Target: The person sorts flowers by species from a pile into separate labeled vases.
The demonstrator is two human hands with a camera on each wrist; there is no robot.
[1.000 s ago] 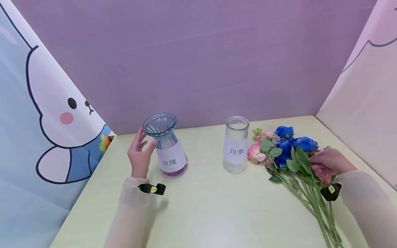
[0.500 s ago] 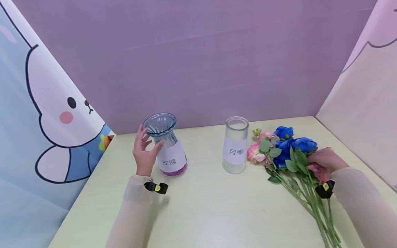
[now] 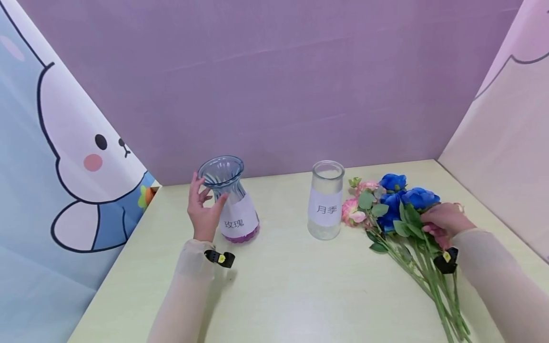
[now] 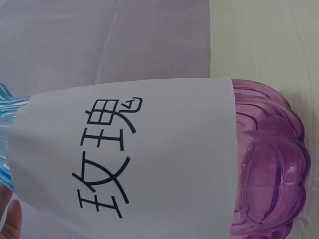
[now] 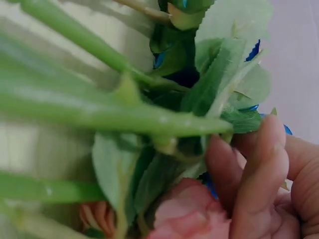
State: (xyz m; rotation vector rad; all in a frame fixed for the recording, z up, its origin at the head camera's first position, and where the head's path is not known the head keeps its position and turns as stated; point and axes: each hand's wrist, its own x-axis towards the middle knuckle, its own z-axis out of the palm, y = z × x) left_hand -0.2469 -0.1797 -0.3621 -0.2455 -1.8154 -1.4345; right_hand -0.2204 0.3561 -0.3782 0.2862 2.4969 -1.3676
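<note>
A glass vase (image 3: 225, 190), blue at the top and purple at the base, stands at left with a white label. My left hand (image 3: 203, 215) holds its neck from the left, thumb in front; in the left wrist view the label (image 4: 174, 149) fills the middle and only fingertips (image 4: 12, 219) show. At right my right hand (image 3: 448, 218) reaches into a bunch of artificial flowers. Its fingers (image 5: 264, 184) pinch a green stem (image 5: 164, 119) close under the leaves. Blue blooms (image 3: 420, 198) lie beside the hand, and a pink bloom (image 5: 189, 214) sits below its fingers.
A clear glass jar (image 3: 325, 228) with another white label stands between the vase and the flowers. Pink flowers (image 3: 352, 210) lie close to its right side. Long stems (image 3: 442, 295) run toward the table's front. A purple backdrop (image 3: 274, 85) rises behind.
My left hand has shifted right and closed in around the vase's neck. My right hand has moved slightly left among the flowers. The vase and jar stay in place.
</note>
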